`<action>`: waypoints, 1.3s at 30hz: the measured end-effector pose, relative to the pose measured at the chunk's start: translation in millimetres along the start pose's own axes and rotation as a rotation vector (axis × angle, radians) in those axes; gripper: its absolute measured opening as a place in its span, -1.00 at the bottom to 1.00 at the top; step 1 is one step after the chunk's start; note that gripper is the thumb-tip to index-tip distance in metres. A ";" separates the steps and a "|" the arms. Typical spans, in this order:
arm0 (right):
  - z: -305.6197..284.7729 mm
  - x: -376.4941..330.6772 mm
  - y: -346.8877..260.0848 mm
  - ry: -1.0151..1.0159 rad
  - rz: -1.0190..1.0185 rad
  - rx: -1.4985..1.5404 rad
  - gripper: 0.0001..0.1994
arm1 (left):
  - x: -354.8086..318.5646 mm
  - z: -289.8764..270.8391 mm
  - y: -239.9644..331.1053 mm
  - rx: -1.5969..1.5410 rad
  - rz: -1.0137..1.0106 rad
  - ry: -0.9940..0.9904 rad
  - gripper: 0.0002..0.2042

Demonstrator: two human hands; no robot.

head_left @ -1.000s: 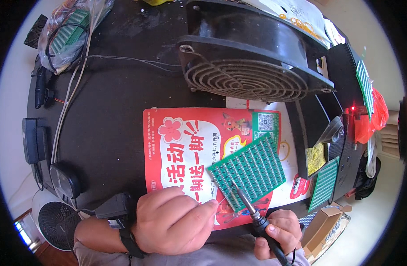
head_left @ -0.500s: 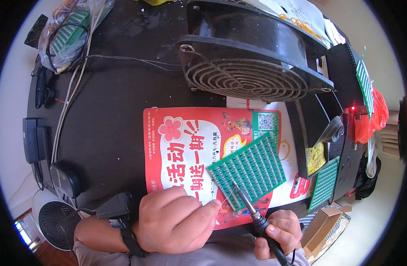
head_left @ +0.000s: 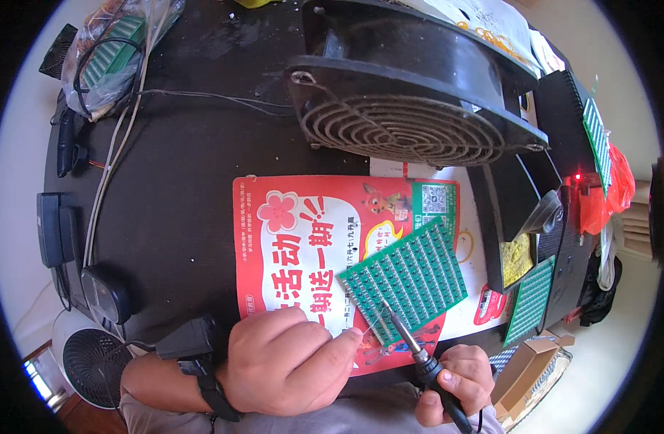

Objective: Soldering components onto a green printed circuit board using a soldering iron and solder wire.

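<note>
A green circuit board [head_left: 411, 278] with rows of small parts lies tilted on a red and white printed sheet [head_left: 256, 239]. My right hand [head_left: 458, 387] grips a soldering iron [head_left: 422, 358], its tip touching or just over the board's lower left part. My left hand [head_left: 292, 362] is closed at the board's lower left corner, pinching a thin strand of solder wire [head_left: 375, 323] that reaches toward the iron's tip. A dark band with a box-shaped device [head_left: 191, 340] is on my left wrist.
A large black fan [head_left: 411, 126] with a wire grille stands beyond the board. To the right are a black iron holder [head_left: 516, 195] with a yellow sponge [head_left: 516, 260] and another green board [head_left: 531, 300]. Cables [head_left: 104, 195] and black adapters [head_left: 55, 228] line the left edge.
The iron's tip has shifted slightly toward me and to the right across the board. The solder strand now shows more clearly beside it. The board has stayed in place.
</note>
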State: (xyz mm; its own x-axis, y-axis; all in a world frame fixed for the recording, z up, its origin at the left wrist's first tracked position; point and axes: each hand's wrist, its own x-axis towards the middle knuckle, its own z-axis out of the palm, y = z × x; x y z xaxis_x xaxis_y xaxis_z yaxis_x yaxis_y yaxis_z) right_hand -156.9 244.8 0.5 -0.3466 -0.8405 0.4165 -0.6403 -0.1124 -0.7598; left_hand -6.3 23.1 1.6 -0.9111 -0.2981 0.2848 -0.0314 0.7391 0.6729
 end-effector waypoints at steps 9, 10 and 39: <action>-1.3 -0.7 -0.2 -0.008 0.007 0.016 -0.65 | -0.7 2.0 -0.7 -0.003 0.016 0.031 -0.86; -1.6 -1.5 -0.1 -0.010 0.011 0.021 -0.65 | -0.8 2.1 -0.7 -0.004 0.017 0.030 -0.87; 11.8 -21.4 0.5 0.152 0.076 -0.149 -0.68 | 1.5 5.2 -1.3 0.035 -0.008 0.040 -0.85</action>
State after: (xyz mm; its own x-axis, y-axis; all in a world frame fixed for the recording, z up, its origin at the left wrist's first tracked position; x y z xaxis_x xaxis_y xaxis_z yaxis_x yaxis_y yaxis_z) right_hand -141.7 256.5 -14.7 -0.4899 -0.7527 0.4398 -0.6985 0.0370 -0.7147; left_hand -9.8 24.8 -2.5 -0.8936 -0.3272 0.3073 -0.0531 0.7569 0.6514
